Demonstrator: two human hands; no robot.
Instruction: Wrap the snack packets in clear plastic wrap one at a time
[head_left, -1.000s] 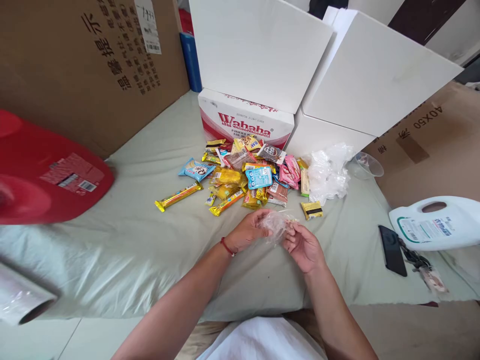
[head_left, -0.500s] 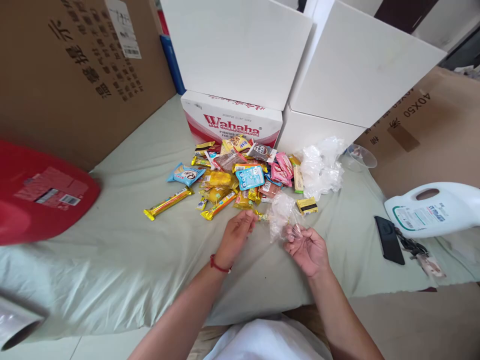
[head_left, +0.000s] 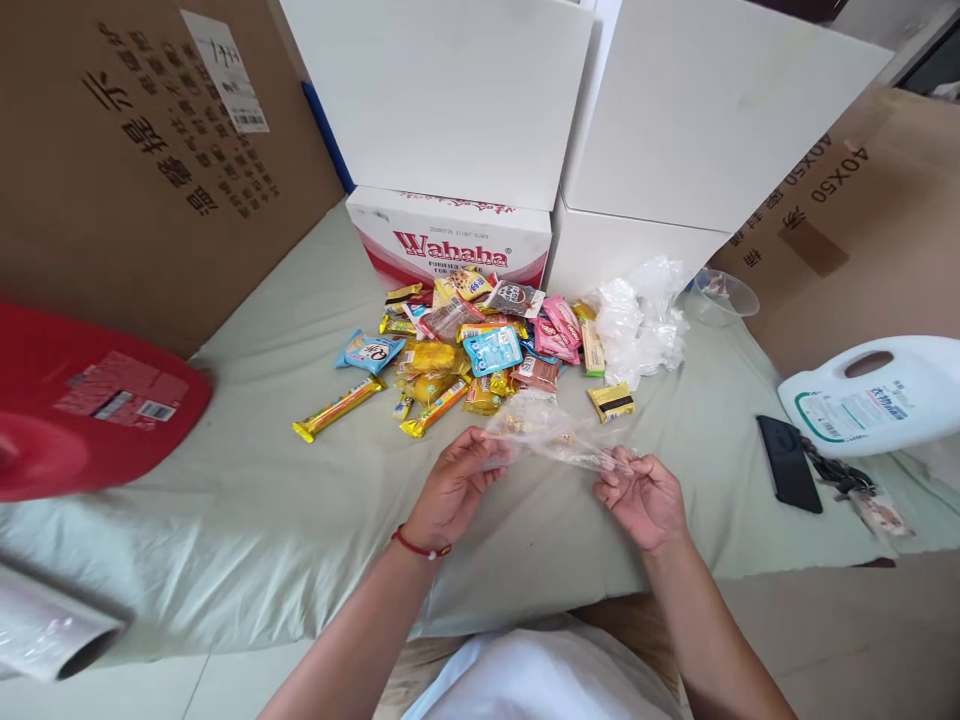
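A clear plastic bag (head_left: 559,440) is stretched between my two hands, with small gold-coloured pieces showing in or through it. My left hand (head_left: 456,490), with a red cord bracelet at the wrist, pinches the bag's left side. On the opposite side my right hand (head_left: 643,500) pinches the bag's edge. Just beyond the bag lies a heap of wrapped snacks (head_left: 491,350) in yellow, blue, pink and brown. A long yellow snack bar (head_left: 337,408) rests apart to the left, near a blue snack packet (head_left: 369,350). To the right sits a small gold packet (head_left: 611,402).
Crumpled clear plastic bags (head_left: 641,320) lie right of the heap, beside a clear plastic bowl (head_left: 739,297). Behind stand a Wahaha carton (head_left: 450,240) and white boxes. A red container (head_left: 105,400) is at left; a white jug (head_left: 885,395), phone (head_left: 789,465) and keys are at right.
My hands have moved apart, pulling the plastic bag wide between them. My left hand, earlier by a small gold piece, now grips the bag's side. The view has shifted slightly.
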